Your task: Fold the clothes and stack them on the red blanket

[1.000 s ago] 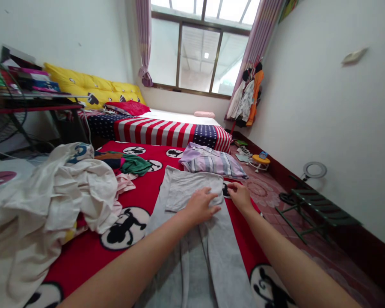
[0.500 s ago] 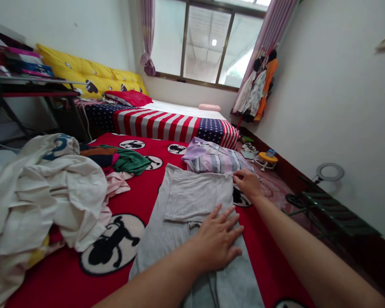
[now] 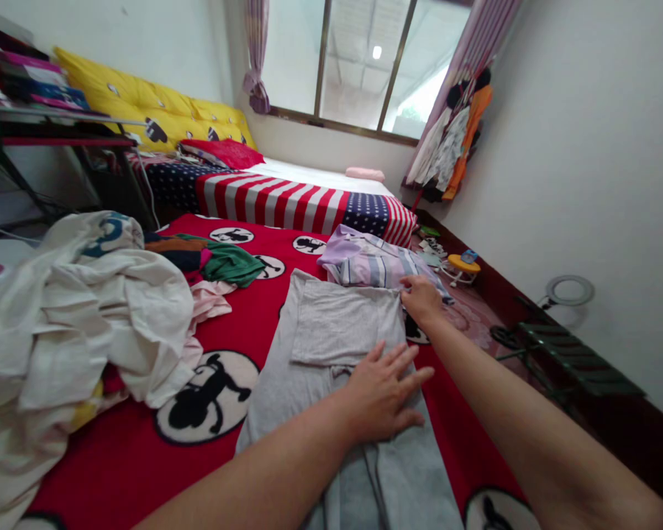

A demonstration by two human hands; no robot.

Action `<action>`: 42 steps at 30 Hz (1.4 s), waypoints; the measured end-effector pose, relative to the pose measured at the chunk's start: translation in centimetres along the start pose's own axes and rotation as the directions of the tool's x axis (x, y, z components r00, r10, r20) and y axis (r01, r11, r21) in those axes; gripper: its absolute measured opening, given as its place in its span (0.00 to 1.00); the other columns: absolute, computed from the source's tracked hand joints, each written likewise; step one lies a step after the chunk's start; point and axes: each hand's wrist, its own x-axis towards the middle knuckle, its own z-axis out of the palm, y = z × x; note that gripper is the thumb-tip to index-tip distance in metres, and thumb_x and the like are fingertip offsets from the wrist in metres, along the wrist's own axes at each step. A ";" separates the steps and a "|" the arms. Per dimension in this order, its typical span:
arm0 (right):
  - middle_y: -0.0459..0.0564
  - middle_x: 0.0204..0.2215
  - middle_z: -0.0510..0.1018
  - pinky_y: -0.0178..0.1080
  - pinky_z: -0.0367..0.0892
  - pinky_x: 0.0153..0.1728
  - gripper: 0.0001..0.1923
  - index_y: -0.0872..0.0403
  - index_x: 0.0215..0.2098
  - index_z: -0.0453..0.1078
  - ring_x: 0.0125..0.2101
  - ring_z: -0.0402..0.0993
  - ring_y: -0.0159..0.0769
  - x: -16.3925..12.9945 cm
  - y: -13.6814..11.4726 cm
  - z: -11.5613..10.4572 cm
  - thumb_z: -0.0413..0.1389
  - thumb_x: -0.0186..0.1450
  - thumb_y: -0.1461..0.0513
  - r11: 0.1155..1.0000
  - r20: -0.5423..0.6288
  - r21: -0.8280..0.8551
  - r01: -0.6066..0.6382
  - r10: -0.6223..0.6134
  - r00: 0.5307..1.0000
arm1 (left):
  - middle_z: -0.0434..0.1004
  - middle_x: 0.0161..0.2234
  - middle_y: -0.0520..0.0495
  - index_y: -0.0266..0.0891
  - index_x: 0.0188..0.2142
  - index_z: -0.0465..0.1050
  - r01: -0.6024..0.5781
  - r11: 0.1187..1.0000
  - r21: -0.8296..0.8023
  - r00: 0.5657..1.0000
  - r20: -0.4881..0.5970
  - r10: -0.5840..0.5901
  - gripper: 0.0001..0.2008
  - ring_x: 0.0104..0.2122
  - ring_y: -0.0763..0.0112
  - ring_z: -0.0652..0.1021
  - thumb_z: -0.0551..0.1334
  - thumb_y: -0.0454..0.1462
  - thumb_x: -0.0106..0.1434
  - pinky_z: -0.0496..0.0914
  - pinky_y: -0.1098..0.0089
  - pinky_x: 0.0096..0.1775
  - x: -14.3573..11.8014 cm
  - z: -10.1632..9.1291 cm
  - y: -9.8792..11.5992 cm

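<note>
Grey drawstring pants (image 3: pixel 337 324) lie spread on the red patterned cover, with one part folded over into a flat rectangle. My left hand (image 3: pixel 384 390) is open over the pants, palm down and fingers apart, near the lower right corner of that folded part. Whether the palm presses the cloth, I cannot tell. At the upper right corner of the fold, my right hand (image 3: pixel 423 298) pinches the edge of the grey fabric between thumb and fingers. Dark cords (image 3: pixel 373 478) run down the pants below my left wrist. Just beyond the fold lies a lilac striped folded garment (image 3: pixel 373 261).
Rumpled cream cloth (image 3: pixel 116 316) is heaped at left, with green clothing (image 3: pixel 232 263) behind it. Farther back stands a bed with a striped, starred cover (image 3: pixel 276 202). To the right are a dark green slatted rack (image 3: pixel 580 361), a ring light (image 3: pixel 570 291) and a yellow stool (image 3: pixel 464 263).
My left hand has shifted slightly right over the pants, its fingers spread wider. My right hand keeps its pinch at the corner. The whole view has shifted slightly.
</note>
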 end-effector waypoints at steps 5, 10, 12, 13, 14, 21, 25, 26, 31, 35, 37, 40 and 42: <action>0.52 0.39 0.76 0.39 0.67 0.42 0.13 0.55 0.43 0.71 0.37 0.74 0.37 -7.3 -1.1 -3.9 0.53 0.61 0.66 0.898 -0.010 0.299 0.323 -0.336 0.942 | 0.56 0.64 0.35 0.37 0.62 0.60 0.451 0.892 0.031 0.885 -0.145 -0.442 0.29 0.65 0.51 0.55 0.52 0.50 0.67 0.46 0.47 0.63 0.4 -0.5 -2.0; 0.51 0.43 0.74 0.42 0.67 0.47 0.11 0.51 0.43 0.69 0.44 0.72 0.39 -17.2 0.2 -7.1 0.52 0.64 0.67 0.799 0.067 0.434 0.416 -0.489 0.870 | 0.65 0.60 0.36 0.36 0.56 0.68 0.471 0.869 -0.155 0.863 -0.122 -0.490 0.24 0.62 0.49 0.60 0.59 0.45 0.64 0.51 0.46 0.61 0.2 -0.8 -4.4; 0.52 0.45 0.73 0.42 0.68 0.48 0.12 0.50 0.45 0.69 0.46 0.71 0.39 -20.2 1.1 -8.0 0.51 0.66 0.67 0.799 0.097 0.444 0.405 -0.492 0.865 | 0.72 0.55 0.39 0.36 0.51 0.72 0.422 0.854 -0.305 0.852 -0.189 -0.488 0.18 0.59 0.55 0.66 0.61 0.39 0.63 0.56 0.53 0.60 0.2 -1.2 -4.9; 0.52 0.46 0.72 0.42 0.68 0.48 0.12 0.50 0.46 0.69 0.47 0.71 0.38 -21.4 1.5 -8.5 0.51 0.66 0.67 0.800 0.108 0.446 0.402 -0.493 0.863 | 0.74 0.52 0.41 0.36 0.49 0.73 0.393 0.842 -0.369 0.841 -0.226 -0.491 0.15 0.56 0.59 0.69 0.60 0.36 0.63 0.59 0.57 0.59 0.1 -1.4 -5.1; 0.53 0.47 0.72 0.41 0.68 0.48 0.12 0.50 0.47 0.68 0.48 0.70 0.38 -22.5 1.8 -9.0 0.50 0.66 0.67 0.801 0.112 0.445 0.401 -0.494 0.862 | 0.76 0.50 0.42 0.36 0.47 0.74 0.364 0.834 -0.415 0.831 -0.258 -0.492 0.14 0.54 0.62 0.72 0.60 0.33 0.62 0.62 0.61 0.58 0.1 -1.7 -5.2; 0.51 0.42 0.75 0.39 0.70 0.45 0.11 0.49 0.43 0.71 0.43 0.73 0.35 -26.8 3.6 -13.4 0.51 0.66 0.67 0.799 0.083 0.378 0.468 -0.533 0.842 | 0.75 0.49 0.41 0.38 0.43 0.77 0.179 0.922 -0.342 0.945 -0.201 -0.258 0.14 0.49 0.62 0.75 0.61 0.30 0.58 0.67 0.64 0.53 -4.4 -5.1 -4.4; 0.50 0.42 0.77 0.38 0.72 0.44 0.12 0.48 0.44 0.72 0.42 0.75 0.36 -29.0 5.3 -15.1 0.53 0.65 0.66 0.791 0.088 0.333 0.514 -0.568 0.818 | 0.72 0.50 0.42 0.41 0.44 0.76 0.123 0.970 -0.212 0.988 -0.060 -0.139 0.13 0.49 0.63 0.74 0.59 0.30 0.60 0.67 0.63 0.52 -10.5 -8.6 -3.5; 0.51 0.43 0.77 0.37 0.72 0.44 0.13 0.48 0.46 0.72 0.43 0.75 0.36 -29.7 5.6 -15.4 0.54 0.64 0.66 0.789 0.096 0.322 0.523 -0.577 0.811 | 0.72 0.47 0.43 0.41 0.42 0.76 0.121 0.973 -0.196 0.992 -0.018 -0.127 0.13 0.47 0.64 0.74 0.58 0.29 0.61 0.67 0.65 0.51 -12.1 -9.5 -3.2; 0.51 0.50 0.75 0.36 0.72 0.46 0.23 0.45 0.54 0.70 0.47 0.74 0.36 -32.1 5.4 -16.1 0.53 0.62 0.69 0.741 0.128 0.297 0.602 -0.655 0.744 | 0.71 0.41 0.48 0.43 0.37 0.77 0.164 0.959 -0.230 0.955 0.281 -0.096 0.13 0.41 0.68 0.74 0.62 0.26 0.56 0.69 0.70 0.45 -19.2 -13.2 -0.1; 0.51 0.58 0.69 0.38 0.68 0.51 0.26 0.42 0.57 0.66 0.55 0.68 0.38 -32.0 4.3 -16.3 0.52 0.63 0.69 0.676 0.167 0.283 0.680 -0.733 0.659 | 0.66 0.53 0.48 0.54 0.51 0.71 0.204 0.950 -0.237 0.880 0.469 -0.072 0.33 0.51 0.59 0.70 0.71 0.27 0.47 0.67 0.64 0.51 -22.0 -14.9 3.3; 0.51 0.59 0.67 0.40 0.67 0.52 0.25 0.42 0.57 0.66 0.57 0.65 0.39 -31.5 3.6 -16.2 0.52 0.64 0.68 0.631 0.182 0.302 0.715 -0.774 0.606 | 0.59 0.60 0.49 0.58 0.54 0.67 0.188 0.961 -0.202 0.864 0.500 -0.064 0.38 0.57 0.54 0.64 0.72 0.28 0.46 0.65 0.59 0.55 -22.3 -15.1 4.7; 0.51 0.55 0.72 0.41 0.65 0.52 0.20 0.46 0.49 0.70 0.56 0.66 0.38 -30.8 1.9 -16.0 0.51 0.63 0.70 0.576 0.206 0.386 0.720 -0.815 0.542 | 0.60 0.61 0.52 0.53 0.45 0.74 0.071 0.976 -0.207 0.879 0.476 0.037 0.24 0.60 0.54 0.60 0.69 0.28 0.50 0.60 0.57 0.58 -22.0 -14.7 5.9; 0.53 0.49 0.76 0.41 0.66 0.50 0.15 0.50 0.41 0.72 0.50 0.70 0.38 -30.3 0.5 -16.1 0.49 0.62 0.70 0.557 0.212 0.454 0.695 -0.826 0.523 | 0.66 0.56 0.52 0.48 0.38 0.74 0.004 0.970 -0.244 0.895 0.433 0.105 0.15 0.57 0.58 0.64 0.66 0.27 0.53 0.60 0.59 0.58 -21.5 -14.3 6.5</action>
